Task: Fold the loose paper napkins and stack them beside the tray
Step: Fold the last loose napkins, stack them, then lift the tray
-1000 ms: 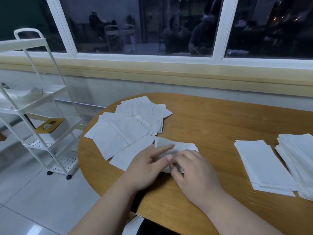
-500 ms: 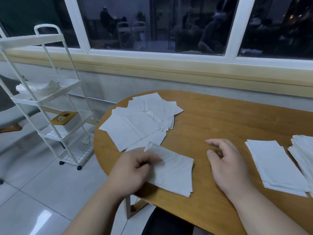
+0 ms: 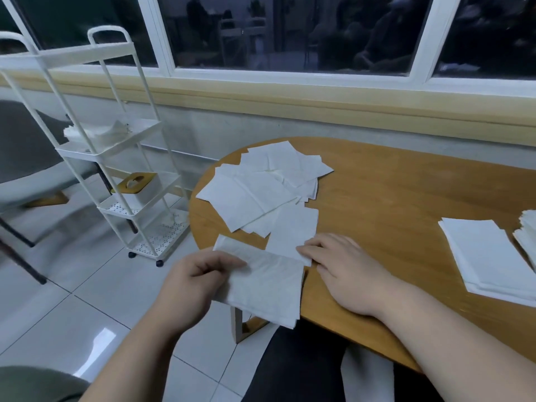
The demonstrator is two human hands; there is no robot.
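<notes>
My left hand [image 3: 194, 281] pinches the left edge of a folded white napkin [image 3: 266, 285] that hangs over the table's near edge. Beside it, my right hand [image 3: 345, 268] lies on the wooden table [image 3: 391, 204], its fingertips touching the near corner of a flat single napkin [image 3: 293, 230]. A heap of loose unfolded napkins [image 3: 261, 187] is spread on the table's far left end. At the right lies a stack of folded napkins [image 3: 487, 256], with another pile [image 3: 526, 236] cut off by the frame's edge. No tray is in view.
A white wheeled shelf cart [image 3: 116, 158] stands on the tiled floor left of the table, carrying tissues and a tissue box [image 3: 136, 187]. A wall with a window ledge runs behind the table. My dark-clothed legs are under the near edge.
My left hand has drawn the folded napkin toward me, past the table's edge. My right hand moved left from bare wood to the single flat napkin. The view shifted left.
</notes>
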